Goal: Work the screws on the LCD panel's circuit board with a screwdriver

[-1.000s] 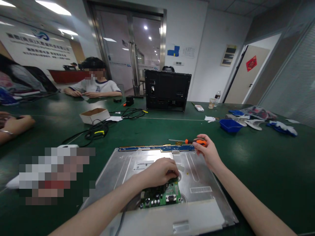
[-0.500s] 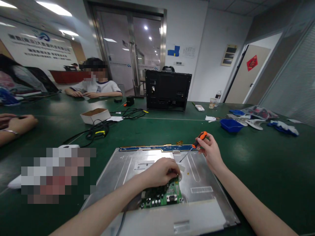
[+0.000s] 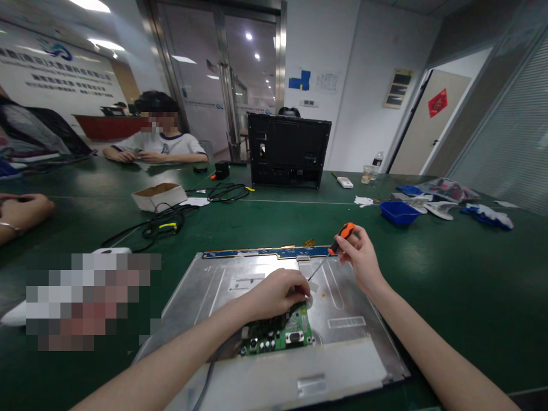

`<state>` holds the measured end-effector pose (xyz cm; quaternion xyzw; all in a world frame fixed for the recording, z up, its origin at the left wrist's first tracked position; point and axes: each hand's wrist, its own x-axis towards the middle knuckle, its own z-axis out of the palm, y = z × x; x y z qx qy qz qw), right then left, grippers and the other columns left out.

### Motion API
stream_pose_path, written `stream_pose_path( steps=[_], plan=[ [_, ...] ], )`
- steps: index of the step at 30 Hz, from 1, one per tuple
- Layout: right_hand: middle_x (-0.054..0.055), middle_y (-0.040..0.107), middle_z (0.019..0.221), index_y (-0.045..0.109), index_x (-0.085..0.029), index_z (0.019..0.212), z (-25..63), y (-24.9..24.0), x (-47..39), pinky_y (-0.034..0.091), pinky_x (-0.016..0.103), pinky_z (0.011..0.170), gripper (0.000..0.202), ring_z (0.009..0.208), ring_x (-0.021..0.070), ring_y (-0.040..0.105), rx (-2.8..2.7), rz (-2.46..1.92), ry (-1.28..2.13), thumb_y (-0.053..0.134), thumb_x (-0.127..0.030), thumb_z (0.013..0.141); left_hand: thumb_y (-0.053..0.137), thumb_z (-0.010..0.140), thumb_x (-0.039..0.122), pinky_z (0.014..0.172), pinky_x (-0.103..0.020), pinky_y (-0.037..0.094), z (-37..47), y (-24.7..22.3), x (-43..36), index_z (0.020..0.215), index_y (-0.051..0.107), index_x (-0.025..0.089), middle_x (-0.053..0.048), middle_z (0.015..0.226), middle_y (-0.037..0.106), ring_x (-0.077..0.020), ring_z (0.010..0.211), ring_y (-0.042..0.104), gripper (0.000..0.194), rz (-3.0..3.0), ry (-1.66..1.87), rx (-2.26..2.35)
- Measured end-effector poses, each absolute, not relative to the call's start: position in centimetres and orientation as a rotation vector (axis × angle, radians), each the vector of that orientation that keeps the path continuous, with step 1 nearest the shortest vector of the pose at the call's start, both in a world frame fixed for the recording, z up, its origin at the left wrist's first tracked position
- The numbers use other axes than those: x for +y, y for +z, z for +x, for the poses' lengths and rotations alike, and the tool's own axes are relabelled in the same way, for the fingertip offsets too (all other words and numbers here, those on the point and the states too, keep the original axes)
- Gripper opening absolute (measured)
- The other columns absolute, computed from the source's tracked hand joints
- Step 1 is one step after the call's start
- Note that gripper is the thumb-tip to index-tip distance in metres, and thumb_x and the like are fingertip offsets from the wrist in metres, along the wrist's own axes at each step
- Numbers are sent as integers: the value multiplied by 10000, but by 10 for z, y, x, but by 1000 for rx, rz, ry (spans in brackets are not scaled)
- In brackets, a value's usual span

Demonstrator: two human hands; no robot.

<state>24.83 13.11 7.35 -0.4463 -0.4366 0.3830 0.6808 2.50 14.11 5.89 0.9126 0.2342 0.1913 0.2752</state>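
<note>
A metal display panel [image 3: 346, 354] lies on the table in front of me, with a green circuit board [image 3: 297, 325] on it and a blue circuit strip [image 3: 265, 252] along its far edge. Above the green board's far right corner is my left hand [image 3: 285, 291], fingertips pinched together. What they hold, if anything, is too small to make out. My right hand [image 3: 362, 254] grips a screwdriver [image 3: 342, 235] by its orange and black handle. The shaft slants down to the left, its tip close to my left fingertips. Whether the tip touches anything, I cannot tell.
Beyond the panel stands a black monitor housing [image 3: 289, 151]. Cables [image 3: 165, 222] and an open box [image 3: 158, 197] lie to the left, a blue tray [image 3: 399, 212] and gloves [image 3: 488, 216] to the right. A co-worker's hand [image 3: 28, 214] shows at the left edge; another person [image 3: 158, 142] sits across the table.
The view has shifted slightly, so everything sits a little further left and higher. Both hands keep nearly the same pose, the right still holding the screwdriver.
</note>
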Motion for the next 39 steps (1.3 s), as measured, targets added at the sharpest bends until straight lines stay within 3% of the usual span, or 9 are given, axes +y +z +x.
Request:
stream_pose_path(
  steps=[7, 21, 31, 39],
  plan=[
    [-69, 596, 716, 502, -240, 1012, 243, 75, 125, 409, 180, 345, 522, 435, 84, 530, -1065, -980, 782, 840, -475, 691, 659, 781, 25, 646, -217, 430, 27, 55, 142, 849, 730, 167, -10, 766, 713, -139, 662, 600, 173, 2399, 525, 675],
    [-77, 599, 708, 510, -240, 1019, 243, 74, 124, 418, 184, 354, 472, 417, 78, 523, -1124, -978, 747, 815, -469, 741, 704, 837, 152, 681, -237, 437, 24, 59, 143, 824, 744, 178, -24, 796, 709, -159, 726, 625, 50, 2468, 485, 686],
    [-69, 589, 725, 511, -248, 1025, 236, 83, 115, 424, 191, 357, 435, 435, 81, 519, -1166, -948, 725, 798, -463, 777, 707, 811, 79, 681, -224, 456, 23, 54, 146, 831, 736, 174, -3, 796, 719, -145, 718, 629, 101, 2322, 458, 696],
    [-27, 677, 748, 446, -267, 1180, 226, 78, 103, 489, 210, 458, 467, 595, 146, 650, -1236, -924, 729, 721, -479, 868, 733, 811, 98, 718, -238, 455, 22, 57, 147, 827, 748, 168, -15, 806, 726, -161, 759, 643, 72, 2296, 453, 685]
  ],
)
